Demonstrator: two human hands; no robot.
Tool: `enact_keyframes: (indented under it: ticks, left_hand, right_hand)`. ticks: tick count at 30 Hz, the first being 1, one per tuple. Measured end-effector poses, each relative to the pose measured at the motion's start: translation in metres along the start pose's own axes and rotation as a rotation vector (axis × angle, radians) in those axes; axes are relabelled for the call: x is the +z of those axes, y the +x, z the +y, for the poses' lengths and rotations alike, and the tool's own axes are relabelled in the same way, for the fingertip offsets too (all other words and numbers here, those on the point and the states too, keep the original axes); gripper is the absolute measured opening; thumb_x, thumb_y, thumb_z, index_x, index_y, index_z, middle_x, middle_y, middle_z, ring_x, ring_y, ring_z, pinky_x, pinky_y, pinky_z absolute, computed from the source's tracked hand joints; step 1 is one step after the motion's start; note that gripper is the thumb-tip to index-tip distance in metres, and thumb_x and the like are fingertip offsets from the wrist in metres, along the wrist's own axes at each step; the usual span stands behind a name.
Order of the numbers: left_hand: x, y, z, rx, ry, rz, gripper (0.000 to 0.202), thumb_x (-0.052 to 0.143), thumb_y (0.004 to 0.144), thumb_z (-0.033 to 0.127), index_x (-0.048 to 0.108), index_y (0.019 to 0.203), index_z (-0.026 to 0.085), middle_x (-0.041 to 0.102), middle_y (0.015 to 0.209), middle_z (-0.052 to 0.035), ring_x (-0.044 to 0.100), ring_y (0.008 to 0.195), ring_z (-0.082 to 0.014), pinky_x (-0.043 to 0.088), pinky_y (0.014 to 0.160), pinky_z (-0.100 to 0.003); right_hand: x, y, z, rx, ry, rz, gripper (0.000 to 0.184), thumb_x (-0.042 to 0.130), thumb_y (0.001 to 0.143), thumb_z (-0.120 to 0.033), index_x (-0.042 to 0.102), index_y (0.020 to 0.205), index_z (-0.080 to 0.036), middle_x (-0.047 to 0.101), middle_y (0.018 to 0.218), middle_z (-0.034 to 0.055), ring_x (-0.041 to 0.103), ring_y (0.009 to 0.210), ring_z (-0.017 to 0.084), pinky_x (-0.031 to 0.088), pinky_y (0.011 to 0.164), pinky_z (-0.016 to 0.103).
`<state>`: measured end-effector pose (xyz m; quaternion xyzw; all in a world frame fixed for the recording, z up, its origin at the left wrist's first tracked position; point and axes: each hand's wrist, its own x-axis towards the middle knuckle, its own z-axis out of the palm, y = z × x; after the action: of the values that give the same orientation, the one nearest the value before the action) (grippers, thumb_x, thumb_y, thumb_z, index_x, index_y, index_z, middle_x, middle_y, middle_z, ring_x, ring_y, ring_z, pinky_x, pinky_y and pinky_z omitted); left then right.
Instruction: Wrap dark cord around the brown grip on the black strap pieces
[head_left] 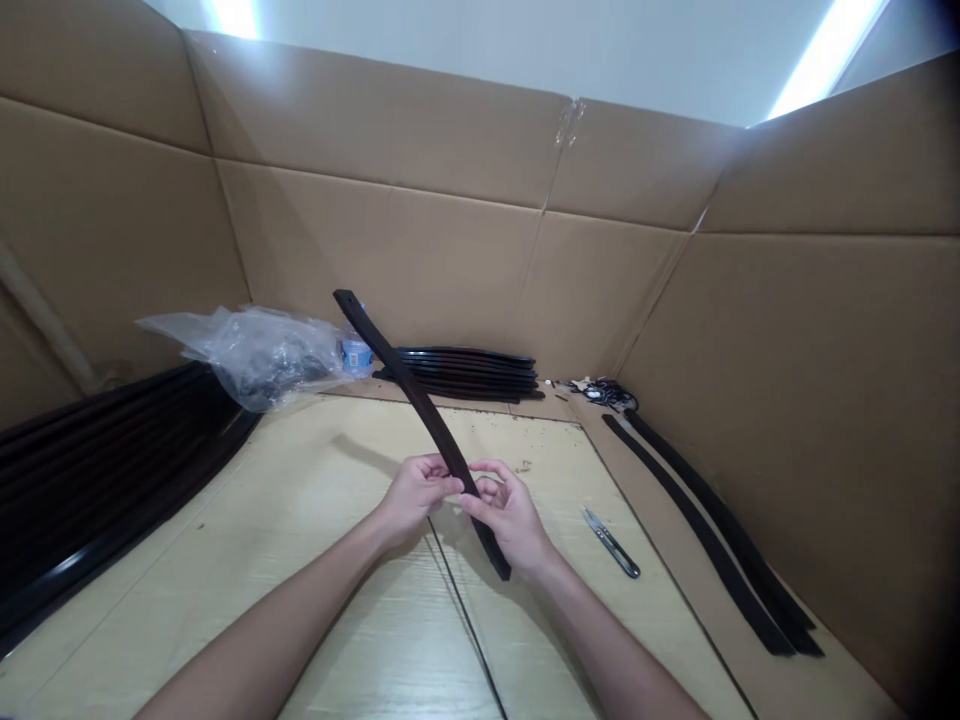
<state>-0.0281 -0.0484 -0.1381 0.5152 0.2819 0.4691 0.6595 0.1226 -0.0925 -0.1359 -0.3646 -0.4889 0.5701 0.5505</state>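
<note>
A long, dark, slightly curved strap (405, 385) is held up over the wooden table (322, 560), its far end pointing up and left. My left hand (415, 495) and my right hand (506, 515) both pinch it near its lower part, fingers closed on it. Its near end sticks out below my right hand.
A small thread snipper (611, 543) lies right of my hands. Two dark straps (720, 535) lie along the right cardboard wall. More straps are stacked at the back (465, 372) and far left (97, 470). A crumpled plastic bag (259, 350) and a small bottle (355, 353) sit behind.
</note>
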Motion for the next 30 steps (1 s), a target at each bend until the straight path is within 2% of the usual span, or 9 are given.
enact_keyframes:
  ticks: [5, 8, 10, 13, 16, 19, 23, 26, 30]
  left_hand:
    - [0.002, -0.002, 0.0, 0.007, -0.088, -0.135, 0.037, 0.08, 0.061, 0.027, 0.07, 0.092, 0.008, 0.07, 0.083, -0.0113, 0.062, 0.068, -0.0191, 0.047, 0.056, -0.026]
    - [0.002, -0.003, 0.001, 0.008, -0.093, -0.162, 0.038, 0.08, 0.062, 0.029, 0.07, 0.093, 0.009, 0.07, 0.082, -0.0108, 0.062, 0.067, -0.019, 0.047, 0.056, -0.026]
    - [0.002, -0.003, 0.001, 0.022, -0.071, -0.155, 0.035, 0.079, 0.064, 0.027, 0.07, 0.093, 0.009, 0.069, 0.077, -0.009, 0.061, 0.064, -0.0164, 0.046, 0.056, -0.023]
    - [0.004, -0.005, 0.002, 0.003, -0.033, -0.161, 0.034, 0.074, 0.072, 0.031, 0.068, 0.097, 0.009, 0.066, 0.066, -0.0057, 0.058, 0.052, -0.0134, 0.04, 0.048, -0.02]
    - [0.01, -0.007, 0.001, -0.027, -0.018, -0.165, 0.036, 0.068, 0.077, 0.037, 0.065, 0.1, 0.009, 0.066, 0.067, -0.0065, 0.058, 0.048, -0.0136, 0.042, 0.046, -0.022]
    - [0.017, -0.007, -0.003, -0.033, -0.019, -0.146, 0.037, 0.063, 0.081, 0.04, 0.061, 0.102, 0.01, 0.067, 0.073, -0.0071, 0.057, 0.046, -0.0122, 0.045, 0.046, -0.024]
    - [0.025, -0.007, -0.009, -0.051, 0.007, -0.089, 0.036, 0.056, 0.085, 0.042, 0.054, 0.105, 0.012, 0.062, 0.066, -0.0017, 0.053, 0.044, -0.0097, 0.047, 0.044, -0.022]
    - [0.027, -0.006, -0.015, -0.044, 0.071, -0.016, 0.038, 0.054, 0.085, 0.044, 0.05, 0.108, 0.014, 0.058, 0.065, 0.0009, 0.051, 0.041, -0.009, 0.045, 0.04, -0.021]
    - [0.029, -0.002, -0.019, -0.016, 0.142, 0.111, 0.035, 0.058, 0.081, 0.046, 0.052, 0.098, 0.015, 0.054, 0.067, 0.0024, 0.047, 0.035, -0.0074, 0.039, 0.032, -0.02]
  right_hand:
    - [0.002, -0.002, -0.005, 0.012, 0.014, -0.045, 0.056, 0.08, 0.063, -0.024, 0.052, 0.112, -0.023, 0.045, 0.063, -0.0097, 0.05, 0.05, 0.008, 0.05, 0.049, 0.023]
    - [0.003, -0.004, -0.007, -0.013, -0.025, -0.069, 0.051, 0.077, 0.067, -0.026, 0.056, 0.113, -0.022, 0.047, 0.066, -0.007, 0.049, 0.051, 0.009, 0.054, 0.047, 0.025]
    - [0.004, -0.005, -0.006, -0.032, -0.052, -0.07, 0.047, 0.075, 0.07, -0.028, 0.057, 0.114, -0.022, 0.051, 0.07, -0.0041, 0.051, 0.053, 0.01, 0.053, 0.042, 0.024]
    - [0.004, -0.006, -0.004, -0.044, -0.066, -0.059, 0.045, 0.072, 0.073, -0.03, 0.054, 0.114, -0.021, 0.059, 0.076, -0.0005, 0.055, 0.053, 0.011, 0.048, 0.036, 0.02]
    - [0.005, -0.005, -0.001, -0.032, -0.079, -0.02, 0.042, 0.071, 0.075, -0.032, 0.053, 0.111, -0.021, 0.062, 0.07, -0.001, 0.056, 0.047, 0.01, 0.044, 0.034, 0.018]
    - [0.005, -0.003, 0.003, -0.037, -0.087, 0.031, 0.041, 0.071, 0.075, -0.033, 0.053, 0.11, -0.02, 0.061, 0.064, -0.003, 0.054, 0.044, 0.01, 0.041, 0.035, 0.018]
    - [0.006, -0.003, 0.01, -0.068, -0.128, 0.081, 0.039, 0.069, 0.076, -0.032, 0.054, 0.11, -0.018, 0.06, 0.061, -0.0033, 0.054, 0.044, 0.01, 0.044, 0.039, 0.021]
    - [0.009, -0.003, 0.012, -0.077, -0.143, 0.104, 0.039, 0.067, 0.077, -0.031, 0.053, 0.111, -0.018, 0.059, 0.057, -0.0038, 0.053, 0.042, 0.01, 0.045, 0.04, 0.021]
    - [0.014, -0.004, 0.011, -0.079, -0.137, 0.149, 0.038, 0.067, 0.077, -0.031, 0.054, 0.11, -0.018, 0.059, 0.058, -0.0038, 0.054, 0.041, 0.011, 0.047, 0.039, 0.022]
